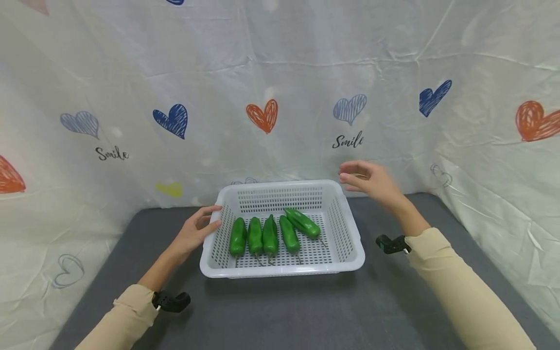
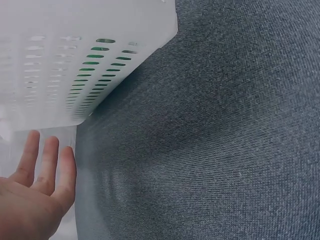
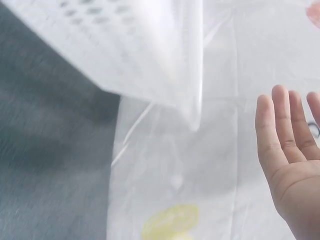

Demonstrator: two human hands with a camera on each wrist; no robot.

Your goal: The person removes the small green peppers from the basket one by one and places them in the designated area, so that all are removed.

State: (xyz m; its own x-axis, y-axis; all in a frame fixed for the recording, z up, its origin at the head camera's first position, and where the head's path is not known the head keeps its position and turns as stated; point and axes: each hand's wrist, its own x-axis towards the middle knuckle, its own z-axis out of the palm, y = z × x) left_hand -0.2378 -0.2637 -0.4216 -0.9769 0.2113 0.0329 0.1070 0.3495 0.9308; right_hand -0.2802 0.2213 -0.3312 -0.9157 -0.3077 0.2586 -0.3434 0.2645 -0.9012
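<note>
While a white basket (image 1: 282, 271) of five green peppers (image 1: 270, 236) sits mid-frame on the grey desk (image 1: 284, 311), the left hand (image 1: 194, 228) touches its left rim, fingers loosely spread; the right hand (image 1: 372, 183) hovers beside its upper-right corner, fingers extended.

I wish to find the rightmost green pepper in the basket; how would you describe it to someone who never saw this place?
On the dark grey table stands a white perforated plastic basket. Inside, five green peppers lie side by side; find the rightmost pepper. It slants the most, its stem aimed toward the near right corner, while the other stems point at the near rim.
</note>
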